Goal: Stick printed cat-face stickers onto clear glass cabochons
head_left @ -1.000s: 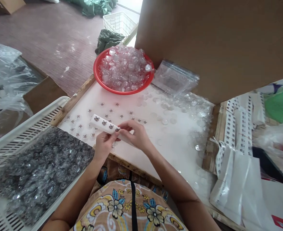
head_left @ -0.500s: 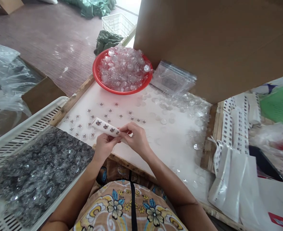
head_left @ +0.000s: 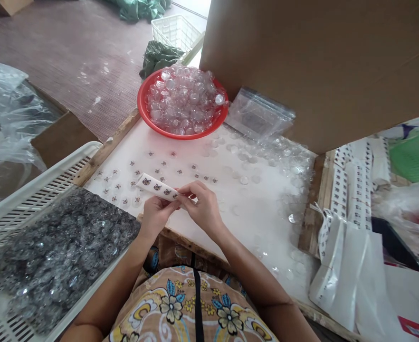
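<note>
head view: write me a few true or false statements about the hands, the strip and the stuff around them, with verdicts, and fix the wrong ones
1. The left hand and right hand both grip the white strip. True.

2. The red bowl stands on the floor. False: the red bowl stands on the white work surface.

3. Clear plastic pieces are heaped in the red bowl. True.

4. The white strip is printed with flowers. False: it shows cat faces.

5. The slotted white basket in the foreground is on the person's right. False: it is on the person's left.
</note>
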### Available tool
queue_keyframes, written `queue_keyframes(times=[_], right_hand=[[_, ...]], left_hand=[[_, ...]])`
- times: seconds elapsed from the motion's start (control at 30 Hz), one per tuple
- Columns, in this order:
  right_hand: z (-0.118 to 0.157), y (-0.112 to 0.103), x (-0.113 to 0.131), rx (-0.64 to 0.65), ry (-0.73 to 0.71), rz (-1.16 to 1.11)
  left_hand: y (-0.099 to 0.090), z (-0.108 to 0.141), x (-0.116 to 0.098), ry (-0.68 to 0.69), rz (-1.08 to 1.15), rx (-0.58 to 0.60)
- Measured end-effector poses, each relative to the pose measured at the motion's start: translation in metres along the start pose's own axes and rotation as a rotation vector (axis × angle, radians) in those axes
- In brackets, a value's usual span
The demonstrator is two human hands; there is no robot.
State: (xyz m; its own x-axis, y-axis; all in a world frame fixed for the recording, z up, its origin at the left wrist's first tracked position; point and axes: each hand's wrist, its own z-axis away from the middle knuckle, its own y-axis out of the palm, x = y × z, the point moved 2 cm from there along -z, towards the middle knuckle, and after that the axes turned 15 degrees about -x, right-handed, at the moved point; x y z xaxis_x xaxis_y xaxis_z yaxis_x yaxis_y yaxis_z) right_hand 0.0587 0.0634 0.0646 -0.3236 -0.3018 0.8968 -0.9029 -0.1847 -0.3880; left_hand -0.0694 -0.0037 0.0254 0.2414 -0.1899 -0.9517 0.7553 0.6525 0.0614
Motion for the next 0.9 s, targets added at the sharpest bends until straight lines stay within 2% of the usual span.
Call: queue_keyframes(times=[0.13, 0.3, 0.37, 0.43, 0.5, 0.57, 0.67, 0.77, 0.9], right_hand=[[0.001, 0.0, 0.0, -0.039, -0.013, 0.002], [0.006, 0.001, 0.007, -0.025, -0.066, 0.006], [0.006, -0.004, 0.011, -0.025, -0.097, -0.036], [0.003, -0.017, 0.007, -0.068, -0.064, -0.113], [-0.003, -0.037, -0.01, -0.159, 0.064, -0.162], [-0.009, -0.061, -0.038, -0.24, 0.232, -0.121], [-0.01, -0.086, -0.085, -0.187, 0.404, 0.064], [-0.005, -0.093, -0.114, -0.101, 0.454, 0.163], [0.0, -0.088, -0.119, -0.061, 0.467, 0.233]], left_hand=[[0.0, -0.001, 0.002, -0.008, 0.019, 0.025], [0.0, -0.001, 0.001, -0.003, 0.008, 0.028], [-0.001, 0.0, -0.001, 0.008, -0.027, 0.008], [-0.003, 0.0, -0.002, 0.011, -0.067, -0.02], [-0.007, 0.0, -0.002, 0.006, -0.082, -0.043], [-0.012, -0.001, -0.002, 0.001, -0.069, -0.06], [-0.016, -0.002, -0.003, 0.002, -0.033, -0.065], [-0.017, -0.003, -0.005, 0.013, -0.011, -0.071], [-0.016, -0.003, -0.01, 0.011, 0.003, -0.094]])
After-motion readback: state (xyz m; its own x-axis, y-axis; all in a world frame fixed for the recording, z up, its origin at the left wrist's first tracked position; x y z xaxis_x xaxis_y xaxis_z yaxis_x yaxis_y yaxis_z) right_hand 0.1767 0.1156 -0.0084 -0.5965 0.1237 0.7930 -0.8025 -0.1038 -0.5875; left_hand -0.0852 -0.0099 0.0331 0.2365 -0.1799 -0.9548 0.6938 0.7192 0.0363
